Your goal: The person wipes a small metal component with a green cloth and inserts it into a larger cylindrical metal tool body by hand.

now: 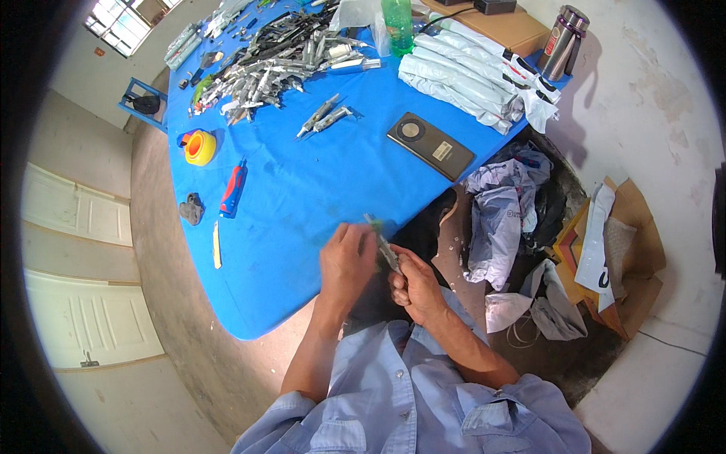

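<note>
Just off the near edge of the blue-covered table (272, 163), my right hand (416, 286) is closed round a slim, pen-like object in clear wrapping (388, 255). Its upper end points up and left, with a faint green blur beside it. My left hand (348, 261) is right next to that end, fingers curled but smeared by motion. I cannot make out whether they grip anything. Farther up the table, two similar wrapped pen-like objects (331, 119) lie side by side, apart from a large heap of them (265, 85).
Left on the table are a yellow tape roll (200, 148), a red-and-blue tool (233, 189), a cream strip (217, 244) and a dark crumpled lump (191, 209). To the right are a phone (431, 145), white plastic packages (461, 79), a metal flask (563, 44) and a cardboard box (635, 257).
</note>
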`<state>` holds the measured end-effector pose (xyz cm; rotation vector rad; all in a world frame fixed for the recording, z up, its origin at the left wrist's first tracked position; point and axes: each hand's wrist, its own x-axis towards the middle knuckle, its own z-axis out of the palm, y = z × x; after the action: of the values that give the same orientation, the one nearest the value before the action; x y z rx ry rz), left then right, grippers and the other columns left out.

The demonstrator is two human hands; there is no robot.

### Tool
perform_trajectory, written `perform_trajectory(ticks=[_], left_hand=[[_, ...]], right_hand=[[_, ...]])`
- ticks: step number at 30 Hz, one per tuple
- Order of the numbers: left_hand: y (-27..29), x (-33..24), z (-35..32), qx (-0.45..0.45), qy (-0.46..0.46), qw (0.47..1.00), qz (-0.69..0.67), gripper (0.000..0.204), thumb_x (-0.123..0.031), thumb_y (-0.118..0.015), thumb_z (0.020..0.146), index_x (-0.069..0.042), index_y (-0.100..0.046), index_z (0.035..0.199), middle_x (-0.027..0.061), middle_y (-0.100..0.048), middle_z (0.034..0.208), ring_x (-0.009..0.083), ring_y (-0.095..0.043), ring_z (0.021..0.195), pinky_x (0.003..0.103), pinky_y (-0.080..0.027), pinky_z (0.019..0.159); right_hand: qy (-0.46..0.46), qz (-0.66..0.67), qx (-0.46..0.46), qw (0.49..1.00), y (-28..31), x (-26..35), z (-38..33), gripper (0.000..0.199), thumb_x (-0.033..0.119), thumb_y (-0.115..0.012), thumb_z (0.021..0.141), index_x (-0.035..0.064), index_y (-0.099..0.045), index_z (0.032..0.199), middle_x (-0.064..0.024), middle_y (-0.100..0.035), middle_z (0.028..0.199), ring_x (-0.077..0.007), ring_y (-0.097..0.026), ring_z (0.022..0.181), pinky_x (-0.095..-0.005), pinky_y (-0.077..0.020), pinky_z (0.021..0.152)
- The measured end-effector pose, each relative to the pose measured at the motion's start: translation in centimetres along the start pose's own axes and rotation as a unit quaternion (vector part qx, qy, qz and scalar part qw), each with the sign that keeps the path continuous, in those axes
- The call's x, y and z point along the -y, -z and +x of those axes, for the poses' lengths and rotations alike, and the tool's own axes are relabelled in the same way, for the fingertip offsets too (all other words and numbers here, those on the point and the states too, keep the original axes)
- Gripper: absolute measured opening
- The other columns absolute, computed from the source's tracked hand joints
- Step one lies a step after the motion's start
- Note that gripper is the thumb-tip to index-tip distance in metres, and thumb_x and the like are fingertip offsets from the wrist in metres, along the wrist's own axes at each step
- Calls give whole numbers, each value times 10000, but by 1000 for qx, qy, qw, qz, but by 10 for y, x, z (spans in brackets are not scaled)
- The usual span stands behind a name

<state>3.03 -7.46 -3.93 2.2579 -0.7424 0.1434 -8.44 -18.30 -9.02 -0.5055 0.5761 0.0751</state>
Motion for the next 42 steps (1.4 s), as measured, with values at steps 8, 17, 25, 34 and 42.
perform_trajectory(ticks=[8, 17, 25, 34, 42], left_hand=[[0, 3, 9, -23, -23, 999, -6, 52, -50, -718, 904, -35, -709, 953, 174, -689, 888, 405, -685, 773, 466, -542, 665], [14, -7, -21, 17, -8, 1000, -22, 104, -25, -753, 893, -18, -725, 994, 159, -728, 942, 351, -728, 842, 407, -578, 721], [2, -8, -40, 21, -27, 999, -10, 124, -10, -762, 886, -51, -722, 996, 146, -717, 932, 348, -718, 812, 411, -574, 689], [0, 7, -5, -9, -3, 1000, -1, 86, -18, -735, 901, -25, -713, 984, 160, -708, 904, 356, -704, 788, 402, -555, 667], [-1, 13, 3, -32, 18, 998, -43, 66, -42, -725, 902, -44, -723, 968, 160, -706, 907, 377, -700, 778, 425, -553, 661]], right_hand=[[43, -103, -42, 993, -1, -2, 2, 339, 281, -611, 1083, 71, -649, 1347, -5, -595, 786, -56, -450, 519, -217, -324, 428], [79, -145, -94, 982, -5, -2, 1, 266, 247, -592, 1072, 36, -712, 1179, -9, -622, 803, -59, -473, 528, -238, -329, 428], [50, -137, -74, 987, -6, -7, 6, 261, 258, -495, 1105, 101, -668, 989, 18, -552, 727, -58, -430, 500, -231, -286, 407], [-9, -57, -43, 997, -8, 1, 1, 276, 298, -543, 1082, 119, -568, 873, -6, -553, 709, -66, -403, 472, -249, -276, 411], [-5, -37, -39, 999, -13, 6, -2, 258, 314, -509, 1104, 96, -645, 1096, 2, -553, 721, -67, -410, 479, -244, -281, 418]])
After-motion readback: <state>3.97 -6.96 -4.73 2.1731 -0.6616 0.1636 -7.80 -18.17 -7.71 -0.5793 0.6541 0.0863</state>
